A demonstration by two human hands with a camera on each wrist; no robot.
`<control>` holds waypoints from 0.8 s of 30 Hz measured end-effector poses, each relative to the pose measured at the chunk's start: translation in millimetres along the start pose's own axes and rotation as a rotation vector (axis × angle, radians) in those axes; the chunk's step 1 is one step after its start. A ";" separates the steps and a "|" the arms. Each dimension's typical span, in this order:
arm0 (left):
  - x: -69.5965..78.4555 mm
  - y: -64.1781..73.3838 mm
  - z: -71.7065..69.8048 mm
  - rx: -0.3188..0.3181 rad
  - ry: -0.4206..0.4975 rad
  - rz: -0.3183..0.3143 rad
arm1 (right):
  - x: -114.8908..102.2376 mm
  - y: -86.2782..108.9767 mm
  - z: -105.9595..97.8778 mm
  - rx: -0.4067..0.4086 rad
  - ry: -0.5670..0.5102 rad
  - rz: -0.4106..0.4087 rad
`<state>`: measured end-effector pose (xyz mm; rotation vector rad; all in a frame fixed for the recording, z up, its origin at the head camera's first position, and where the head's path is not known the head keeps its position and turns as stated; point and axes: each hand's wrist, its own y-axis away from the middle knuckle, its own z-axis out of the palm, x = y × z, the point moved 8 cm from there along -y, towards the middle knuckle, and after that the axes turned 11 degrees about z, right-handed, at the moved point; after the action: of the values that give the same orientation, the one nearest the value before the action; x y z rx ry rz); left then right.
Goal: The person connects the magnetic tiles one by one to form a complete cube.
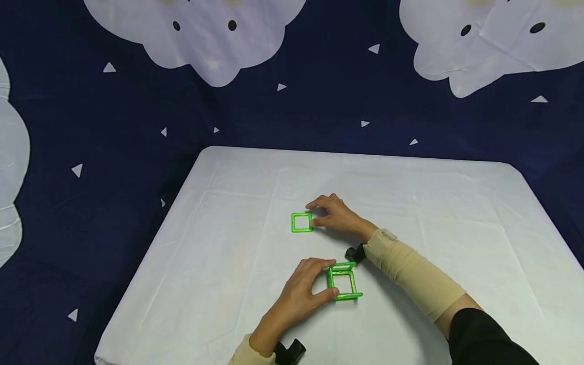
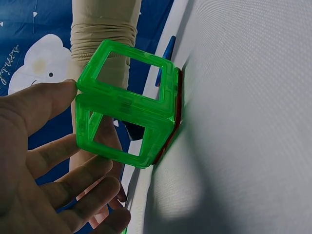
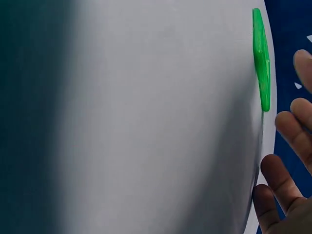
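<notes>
At the left of the head view, a dark blue backdrop (image 1: 45,203) with white clouds and small triangles runs down the frame and continues across the top. Beside it lies a white-covered table (image 1: 191,263). At lower centre, the left hand (image 1: 298,291) comes up from the bottom edge and grasps the left side of a green frame structure (image 1: 347,296) between thumb and fingers. Above that hand, near the middle of the frame, a flat green square (image 1: 302,230) lies on the cloth. The structure sits right of and below it; in the left wrist view, it has several open square panels and a dark red edge (image 2: 180,97) against the white surface. The right hand (image 1: 337,215) is at the square's right edge, its fingers spread and holding nothing; whether the thumb touches is unclear. A beige sleeve (image 1: 415,271) covers that forearm, running to a black sleeve (image 1: 488,337) at lower right.
</notes>
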<state>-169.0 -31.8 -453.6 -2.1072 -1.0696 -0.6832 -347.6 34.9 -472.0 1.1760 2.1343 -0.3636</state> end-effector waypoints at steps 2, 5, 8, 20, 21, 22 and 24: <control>0.8 -0.1 0.0 0.001 -0.005 0.004 | -1.9 0.1 1.6 -0.007 0.004 -0.013; 1.7 -0.4 0.1 0.006 -0.011 0.010 | -4.2 -0.2 3.2 -0.012 0.016 -0.027; 2.1 -1.2 0.4 0.007 -0.016 0.012 | -4.1 -1.3 4.5 -0.010 0.047 -0.028; 0.7 -0.9 1.3 -0.030 0.011 -0.042 | -2.7 -6.0 8.2 0.011 0.158 -0.017; 0.8 -0.8 1.3 -0.031 0.010 -0.042 | -2.7 -6.4 8.4 0.011 0.165 -0.015; 0.9 -0.6 1.3 -0.031 0.011 -0.043 | -2.9 -6.7 8.6 0.013 0.171 -0.016; 1.2 -0.5 1.4 -0.031 0.016 -0.042 | -2.8 -6.8 8.5 0.019 0.178 -0.017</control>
<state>-168.6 -30.0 -453.5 -2.1067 -1.1039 -0.7400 -348.7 24.8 -476.9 1.2420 2.2993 -0.2961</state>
